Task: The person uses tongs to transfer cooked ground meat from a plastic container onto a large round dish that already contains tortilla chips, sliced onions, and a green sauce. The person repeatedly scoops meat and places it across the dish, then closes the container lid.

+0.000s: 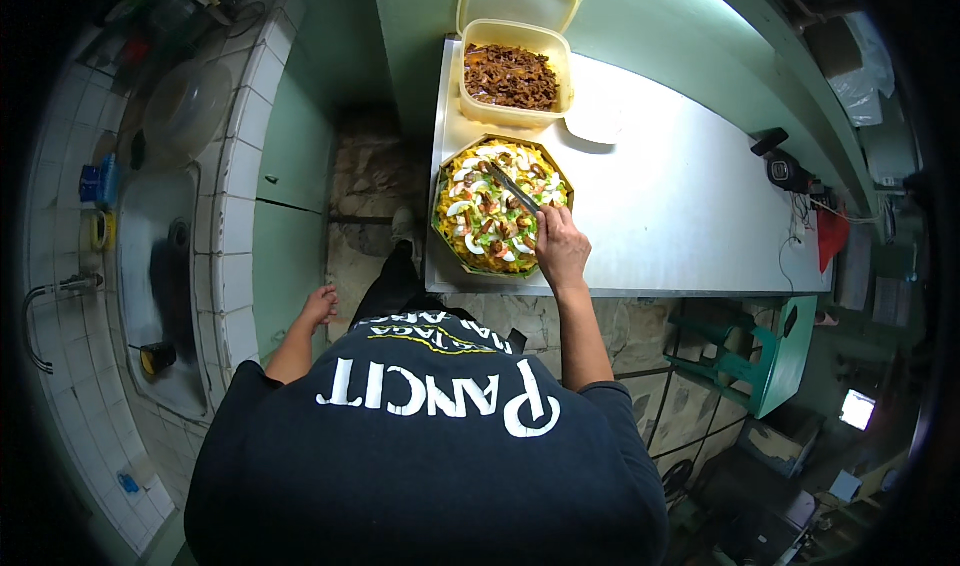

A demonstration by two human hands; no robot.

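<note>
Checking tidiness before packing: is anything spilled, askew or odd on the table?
Nothing stands out. The noodle tray and the open tub of brown topping sit squarely on the steel table; no spills show.

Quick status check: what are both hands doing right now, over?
Right hand grips tongs over noodle tray. Left hand hangs empty at side. Topping tub behind tray, nothing blocking.

Place: we take this for a small food-prep kitchen | left: we see a tiled counter (236, 216) with a steel sink (160, 266) and tap (60, 288) | far: a steel worktable (680, 206) carries a noodle platter (502, 206) and a tub of browned topping (512, 74) | right: green stool (770, 361) on a tiled floor.
</note>
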